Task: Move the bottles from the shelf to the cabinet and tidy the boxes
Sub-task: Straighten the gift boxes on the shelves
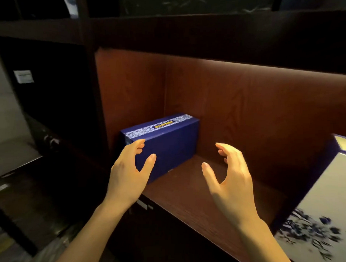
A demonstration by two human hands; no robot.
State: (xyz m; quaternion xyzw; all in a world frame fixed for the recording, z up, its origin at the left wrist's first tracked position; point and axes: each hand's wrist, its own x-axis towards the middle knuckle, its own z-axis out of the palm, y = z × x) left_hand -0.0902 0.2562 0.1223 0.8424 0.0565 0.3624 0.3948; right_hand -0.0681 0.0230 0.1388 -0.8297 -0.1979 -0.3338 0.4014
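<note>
A dark blue box (168,142) with white print and a yellow label on top lies on its side in the left rear corner of a lit wooden shelf compartment (190,191). My left hand (128,175) is at the box's near left end, fingers spread, fingertips touching its top edge and thumb on its front face. My right hand (230,179) hovers open over the bare shelf board, to the right of the box and apart from it. No bottle is visible.
A large white box with blue floral print and a blue edge (324,210) stands at the right end of the same shelf. A dark upright post (93,106) borders the compartment on the left. Beyond it are dim shelves with a white label (23,76).
</note>
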